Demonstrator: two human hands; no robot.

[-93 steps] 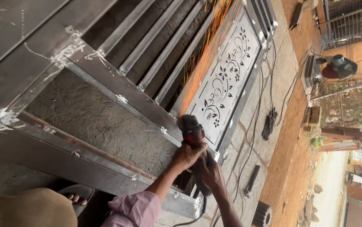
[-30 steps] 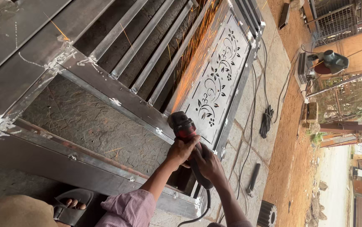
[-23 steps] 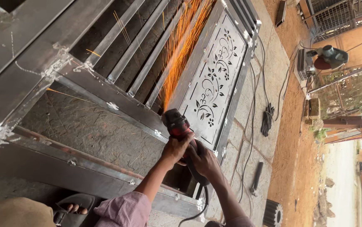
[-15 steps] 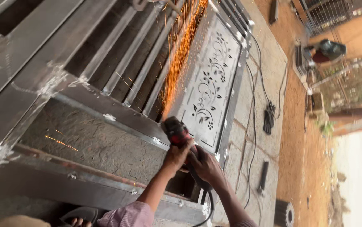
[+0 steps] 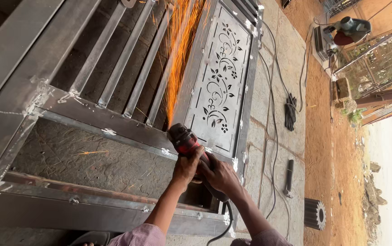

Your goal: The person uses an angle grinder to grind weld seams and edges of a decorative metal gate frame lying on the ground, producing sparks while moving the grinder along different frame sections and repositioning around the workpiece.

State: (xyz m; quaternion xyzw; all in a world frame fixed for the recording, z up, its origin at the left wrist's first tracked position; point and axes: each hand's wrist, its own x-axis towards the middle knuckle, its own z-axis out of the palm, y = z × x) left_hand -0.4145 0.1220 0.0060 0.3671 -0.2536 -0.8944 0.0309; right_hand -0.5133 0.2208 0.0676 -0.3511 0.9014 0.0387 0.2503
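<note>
Both hands wrapped around a red and black angle grinder (image 5: 187, 142), pressed onto the crossbar of a steel gate frame (image 5: 91, 119) lying flat on the paved ground, close to the frame's near right corner. Left hand (image 5: 187, 167) clamped over the grinder body from the left, fingers curled tight. Right hand (image 5: 221, 175) gripping the rear handle, knuckles up, fingers closed around it. Orange sparks (image 5: 182, 50) shooting away along the frame's vertical bars toward its far edge. Just right of the grinder head, a cut-out floral panel (image 5: 221, 82) set into the frame. Black power cord (image 5: 221, 230) hanging off the grinder's tail. Beyond the frame's right edge, black gloves (image 5: 290, 111) and a dark bar-shaped tool (image 5: 288, 175) on the paving.
</note>
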